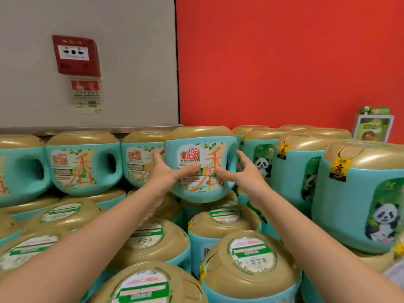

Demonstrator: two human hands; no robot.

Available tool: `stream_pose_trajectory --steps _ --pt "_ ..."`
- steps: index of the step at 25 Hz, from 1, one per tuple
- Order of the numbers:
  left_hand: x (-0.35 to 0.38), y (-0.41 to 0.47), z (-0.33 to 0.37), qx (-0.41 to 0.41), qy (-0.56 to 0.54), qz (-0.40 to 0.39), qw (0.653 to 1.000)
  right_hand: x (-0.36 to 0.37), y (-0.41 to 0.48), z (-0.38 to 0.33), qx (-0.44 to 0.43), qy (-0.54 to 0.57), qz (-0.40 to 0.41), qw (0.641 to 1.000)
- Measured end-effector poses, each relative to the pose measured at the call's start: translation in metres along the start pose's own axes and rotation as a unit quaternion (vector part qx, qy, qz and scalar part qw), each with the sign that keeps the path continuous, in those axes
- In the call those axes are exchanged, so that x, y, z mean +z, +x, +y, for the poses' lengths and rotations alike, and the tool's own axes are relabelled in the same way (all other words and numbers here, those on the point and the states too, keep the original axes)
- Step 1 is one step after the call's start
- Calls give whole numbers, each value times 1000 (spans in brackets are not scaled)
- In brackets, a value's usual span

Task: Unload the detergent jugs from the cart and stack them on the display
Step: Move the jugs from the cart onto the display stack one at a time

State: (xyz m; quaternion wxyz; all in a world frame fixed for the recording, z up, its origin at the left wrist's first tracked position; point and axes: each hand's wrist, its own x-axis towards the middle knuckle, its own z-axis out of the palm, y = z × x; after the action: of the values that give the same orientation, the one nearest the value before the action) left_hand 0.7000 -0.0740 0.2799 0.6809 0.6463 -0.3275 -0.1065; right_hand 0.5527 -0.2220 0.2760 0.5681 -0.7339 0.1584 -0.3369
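Back edge: I see a metal ledge [87, 129] at the foot of the grey panel [131, 62], just behind the left half of the top row.
Corner seam: the grey panel meets the red wall [284, 62] in a vertical line that ends just above the held jug [203, 154].
Left flank: the neighbour jug [137, 162] stands just beside the held one, and my view shows only the left fingers between them. Further left is another upright jug [83, 165].
Right flank: the panda jugs [358, 197] crowd in, and the nearest one stands just behind the right hand.
Below: the gold lids of the lower tier [150, 235] are packed close together. I cannot tell whether the held jug's base rests on them or hangs just clear.
Overhead room: bare wall rises above the lids along the whole row.
Held jug: teal with a gold lid, upright, label towards me, in the top row between the neighbour jug and the panda jugs.
Left hand [166, 171]: spread wide and clasping the jug, with the thumb across the front label and the fingers up its left side.
Right hand [242, 173]: spread just as wide and clasping the jug, with the thumb tip on the label and the fingers reaching round the right side by the handle opening.
Wall fittings: a red alarm box [75, 54] with a notice [87, 97] under it, well above the ledge.
Far right: a small carton [373, 127] stands against the red wall.
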Motion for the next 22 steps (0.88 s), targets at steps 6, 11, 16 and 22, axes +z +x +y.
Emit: stream_pose_trajectory --steps 6,11,16,22 --pt "19 30 -31 18 34 -9 999 -4 34 38 -1 12 3 1000" --pt "27 38 -42 36 92 25 995 -1 43 48 -33 13 24 999" --pt "32 32 -52 66 143 74 985 1 40 54 -55 -70 65 994" --pt "35 23 -52 53 170 137 974 4 40 49 -20 -189 100 977"
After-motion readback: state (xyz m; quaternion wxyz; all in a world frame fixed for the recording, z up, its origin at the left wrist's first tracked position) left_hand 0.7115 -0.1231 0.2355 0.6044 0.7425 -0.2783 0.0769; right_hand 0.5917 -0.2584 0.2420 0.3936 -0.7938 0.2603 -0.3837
